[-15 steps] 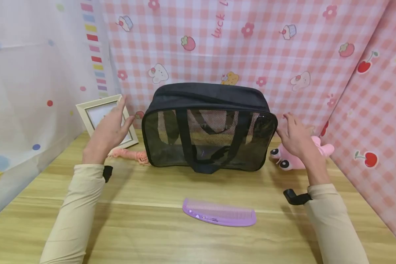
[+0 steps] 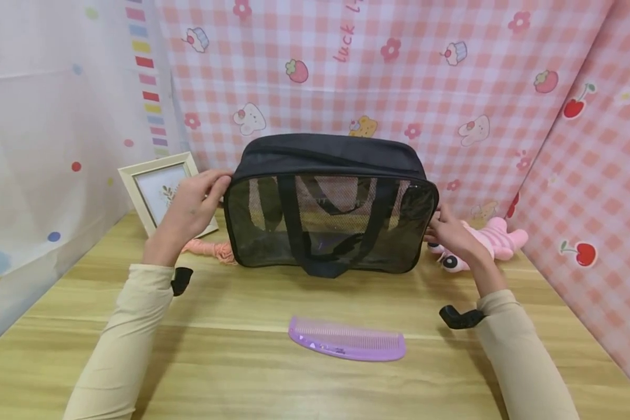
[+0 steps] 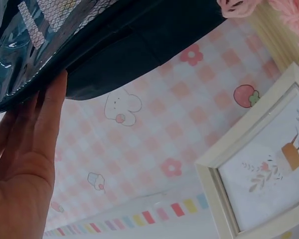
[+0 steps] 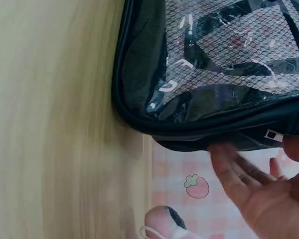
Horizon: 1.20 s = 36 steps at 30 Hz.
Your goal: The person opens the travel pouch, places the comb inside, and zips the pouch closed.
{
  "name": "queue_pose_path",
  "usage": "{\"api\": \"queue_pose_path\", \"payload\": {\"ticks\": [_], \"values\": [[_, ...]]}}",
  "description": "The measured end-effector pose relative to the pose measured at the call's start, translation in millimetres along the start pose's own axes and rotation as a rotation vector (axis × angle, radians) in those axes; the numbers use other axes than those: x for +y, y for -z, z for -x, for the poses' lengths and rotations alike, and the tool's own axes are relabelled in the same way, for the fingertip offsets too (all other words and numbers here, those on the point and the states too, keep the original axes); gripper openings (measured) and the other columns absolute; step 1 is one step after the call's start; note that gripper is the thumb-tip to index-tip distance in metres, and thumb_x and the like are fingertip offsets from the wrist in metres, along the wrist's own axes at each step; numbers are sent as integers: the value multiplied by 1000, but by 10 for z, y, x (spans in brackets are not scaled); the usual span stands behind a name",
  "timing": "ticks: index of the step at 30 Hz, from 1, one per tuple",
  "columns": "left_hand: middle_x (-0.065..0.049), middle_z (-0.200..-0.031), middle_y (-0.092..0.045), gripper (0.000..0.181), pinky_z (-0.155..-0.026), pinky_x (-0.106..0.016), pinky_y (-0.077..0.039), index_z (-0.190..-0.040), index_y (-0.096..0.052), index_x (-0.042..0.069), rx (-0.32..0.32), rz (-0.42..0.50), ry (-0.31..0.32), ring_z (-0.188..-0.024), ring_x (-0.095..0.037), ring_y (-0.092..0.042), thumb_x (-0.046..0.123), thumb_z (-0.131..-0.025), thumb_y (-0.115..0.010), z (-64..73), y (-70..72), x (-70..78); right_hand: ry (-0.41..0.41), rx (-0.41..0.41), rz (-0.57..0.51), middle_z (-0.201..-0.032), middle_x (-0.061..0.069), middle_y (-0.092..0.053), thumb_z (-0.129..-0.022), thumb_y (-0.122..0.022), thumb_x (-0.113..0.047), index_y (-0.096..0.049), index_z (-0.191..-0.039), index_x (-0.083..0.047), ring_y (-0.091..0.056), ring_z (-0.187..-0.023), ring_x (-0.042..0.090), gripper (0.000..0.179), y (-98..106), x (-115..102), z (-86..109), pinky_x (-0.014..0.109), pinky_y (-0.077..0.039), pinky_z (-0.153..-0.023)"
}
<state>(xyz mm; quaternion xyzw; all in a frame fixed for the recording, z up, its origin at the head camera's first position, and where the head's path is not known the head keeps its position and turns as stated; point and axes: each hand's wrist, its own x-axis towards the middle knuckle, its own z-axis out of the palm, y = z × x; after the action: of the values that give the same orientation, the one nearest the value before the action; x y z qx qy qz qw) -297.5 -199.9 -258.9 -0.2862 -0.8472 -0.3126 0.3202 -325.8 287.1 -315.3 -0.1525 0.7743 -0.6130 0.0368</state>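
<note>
Sleeves (image 2: 116,344) of pale tan cloth enter from the bottom corners, over a wood-grain table (image 2: 231,373). Nearest, well apart from both hands, a purple comb (image 2: 353,353) lies flat, teeth pointing away from the person.

Beyond the comb, a black bag (image 2: 332,233) with a see-through front stands upright between the hands, its long axis running left to right from one hand to the other. The left hand (image 2: 189,207) touches its upper left corner, fingers fairly straight along the edge in the left wrist view. The right hand (image 2: 454,236) is lower, at the bag's right side, its thumb spread from the slightly bent, blurred fingers; a zipper pull (image 4: 274,135) sits by that thumb, and I cannot tell whether they touch. So the bag lies to the right of one hand and to the left of the other, neither clearly nearer.

Coral yarn (image 2: 212,252) is beside the bag's left end; a pink toy (image 2: 496,239) lies behind the right hand. Farther back, a cream picture frame (image 2: 160,186) leans before pink checked cloth (image 2: 320,99).
</note>
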Motion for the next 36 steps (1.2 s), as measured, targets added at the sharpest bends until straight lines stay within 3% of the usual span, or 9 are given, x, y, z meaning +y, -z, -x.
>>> {"api": "queue_pose_path", "payload": {"ticks": [5, 7, 11, 16, 21, 24, 30, 36], "values": [[-18, -112, -63, 34, -79, -45, -53, -120, -62, 0, -29, 9, 33, -92, -31, -64, 24, -99, -54, 11, 16, 33, 43, 11, -149, -86, -1, -59, -103, -31, -6, -30, -131, 1, -59, -78, 7, 29, -13, 8, -23, 20, -51, -71], [-18, -109, -65, 31, -75, -42, -56, -119, -63, -1, -21, -2, 21, -86, -30, -66, 20, -96, -59, 15, 12, 44, 44, 40, -174, -95, -2, -64, -102, -35, -4, -34, -132, 2, -62, -86, 9, 31, -16, 5, -25, 24, -53, -78], [-19, -103, -66, 26, -67, -40, -57, -115, -65, -3, 14, -44, -37, -76, -29, -68, 9, -91, -65, 17, 1, 57, 51, 56, -237, -98, 1, -61, -100, -42, -2, -48, -118, -3, -62, -85, 11, 19, -31, 23, -18, 26, -53, -81], [-20, -104, -66, 24, -67, -40, -57, -112, -66, -4, 37, -54, -72, -77, -30, -67, 5, -90, -65, 6, -23, 61, 76, 84, -321, -94, 2, -61, -99, -42, 0, -56, -105, -6, -63, -82, 12, 16, -20, -7, -15, 23, -53, -79], [-21, -104, -66, 24, -66, -39, -58, -112, -65, -6, 31, -62, -84, -76, -29, -67, 3, -89, -65, 7, -23, 42, 64, 236, -283, -78, 0, -62, -96, -47, 2, -62, -86, -8, -62, -69, 9, 21, -54, -65, 0, 20, -54, -68], [-22, -102, -67, 24, -64, -39, -58, -111, -65, -6, 36, -70, -91, -73, -30, -68, 2, -89, -66, 9, -22, 37, 50, 309, -251, -75, -1, -61, -95, -51, -2, -63, -83, -8, -59, -65, 8, 19, -79, -116, 8, 19, -54, -65], [-21, -97, -67, 24, -63, -39, -58, -112, -66, -5, 31, -71, -97, -71, -30, -68, 5, -90, -66, 4, -15, 43, 53, 365, -140, -75, -3, -60, -97, -48, -5, -57, -96, -2, -58, -65, 5, 10, -91, -200, 14, 17, -53, -64], [-18, -94, -68, 21, -62, -40, -57, -109, -68, -3, 43, -37, -116, -70, -28, -68, 4, -89, -66, 6, -15, 19, 66, 369, -95, -83, -5, -62, -97, -46, -4, -52, -113, 5, -60, -68, 5, 19, -76, -275, -2, 15, -53, -67]]}}
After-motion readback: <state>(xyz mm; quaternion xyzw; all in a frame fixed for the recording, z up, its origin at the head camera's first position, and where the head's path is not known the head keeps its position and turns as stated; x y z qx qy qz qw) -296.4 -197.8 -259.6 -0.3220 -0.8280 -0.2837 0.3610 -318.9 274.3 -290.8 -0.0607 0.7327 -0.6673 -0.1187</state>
